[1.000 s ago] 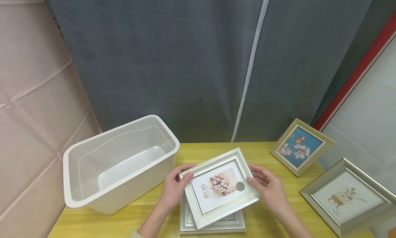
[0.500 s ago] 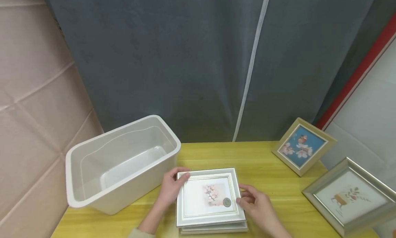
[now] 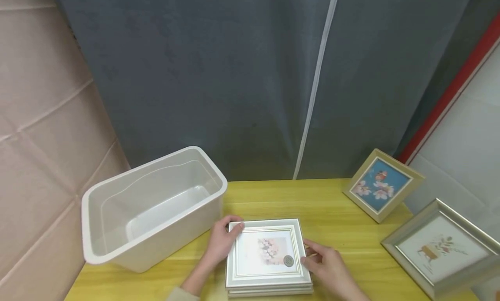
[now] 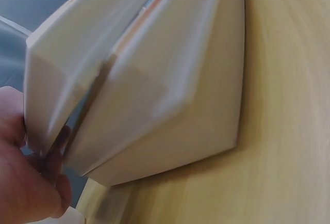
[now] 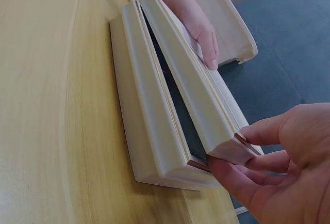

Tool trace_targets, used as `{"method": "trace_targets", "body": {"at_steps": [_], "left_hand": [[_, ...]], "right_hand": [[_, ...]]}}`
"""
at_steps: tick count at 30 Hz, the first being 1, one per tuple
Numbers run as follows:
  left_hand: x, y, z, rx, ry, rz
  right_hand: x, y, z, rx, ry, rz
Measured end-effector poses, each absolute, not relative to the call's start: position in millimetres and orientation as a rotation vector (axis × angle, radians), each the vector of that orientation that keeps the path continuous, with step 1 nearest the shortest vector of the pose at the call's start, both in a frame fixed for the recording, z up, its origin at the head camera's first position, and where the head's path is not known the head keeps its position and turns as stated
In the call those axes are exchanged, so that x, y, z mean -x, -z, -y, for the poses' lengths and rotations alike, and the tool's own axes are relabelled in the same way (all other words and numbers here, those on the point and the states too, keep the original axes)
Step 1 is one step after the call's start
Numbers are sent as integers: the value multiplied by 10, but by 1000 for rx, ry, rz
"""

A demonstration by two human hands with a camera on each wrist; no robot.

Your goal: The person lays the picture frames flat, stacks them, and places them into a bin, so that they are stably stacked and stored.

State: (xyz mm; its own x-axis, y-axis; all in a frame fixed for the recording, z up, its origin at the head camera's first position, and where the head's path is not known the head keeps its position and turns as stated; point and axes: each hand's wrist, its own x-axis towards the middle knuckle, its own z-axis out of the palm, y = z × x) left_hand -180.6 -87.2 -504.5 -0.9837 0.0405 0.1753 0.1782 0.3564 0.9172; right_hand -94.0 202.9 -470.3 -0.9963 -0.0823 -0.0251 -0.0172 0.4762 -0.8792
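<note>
A silver-white picture frame with a pink flower print lies over another picture frame on the table, nearly lined up with it. My left hand pinches the upper frame's left edge, thumb on top. At its right edge, my right hand holds it between thumb and fingers. In the right wrist view, a dark wedge-shaped gap parts the upper frame from the lower frame, wider toward my right hand. In the left wrist view, my left hand has fingertips under the upper frame's corner.
A pale plastic bin stands at the left of the yellow wood table. On the right stand a gold picture frame with a blue flower print and a larger silver picture frame. A grey curtain hangs behind.
The upper picture frame has turned from a slant to nearly straight and come down onto the lower one. Both hands moved with it, the right one toward the left and nearer.
</note>
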Motion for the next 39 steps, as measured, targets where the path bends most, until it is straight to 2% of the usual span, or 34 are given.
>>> {"method": "trace_targets", "body": {"at_steps": [12, 33, 39], "left_hand": [[1800, 5103, 888, 229, 1652, 2541], [1785, 5115, 812, 148, 1680, 2520], [1787, 5132, 791, 144, 1669, 2499]], "right_hand": [[934, 4718, -2055, 93, 1543, -2624], [934, 4801, -2022, -95, 1486, -2708], [949, 4820, -2024, -75, 1531, -2693]]}}
